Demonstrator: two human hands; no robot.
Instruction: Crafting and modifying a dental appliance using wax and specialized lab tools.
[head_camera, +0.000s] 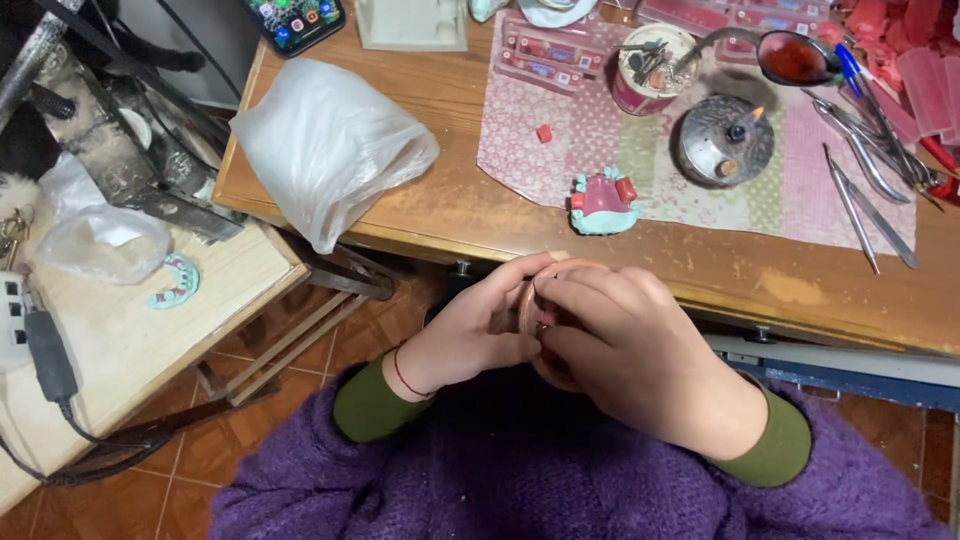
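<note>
Two hands meet just below the near edge of a wooden tabletop (420, 110), above a purple-sleeved lap and a floor of reddish tiles (300, 350). A pink patterned mat (600, 150) covers part of the wood; on it sit a teal-and-pink dental model (603, 203), a small metal burner with a lit flame (726, 140), a round tin of small tools (650, 65) and several metal instruments (865, 190). A crumpled white plastic bag (325, 145) lies near the left corner, and a lower pale side table (110, 330) carries another teal dental piece (176, 281).

Between the hands is a pinkish, rounded piece (530, 310), mostly hidden. The left hand (480, 325) curls its fingers about its left side, and the right hand (625, 345) closes over it from the right, fingertips pressed on its top edge. Its long axis seems to run roughly up and down in the head view, though so little shows that I cannot tell which way it points.
</note>
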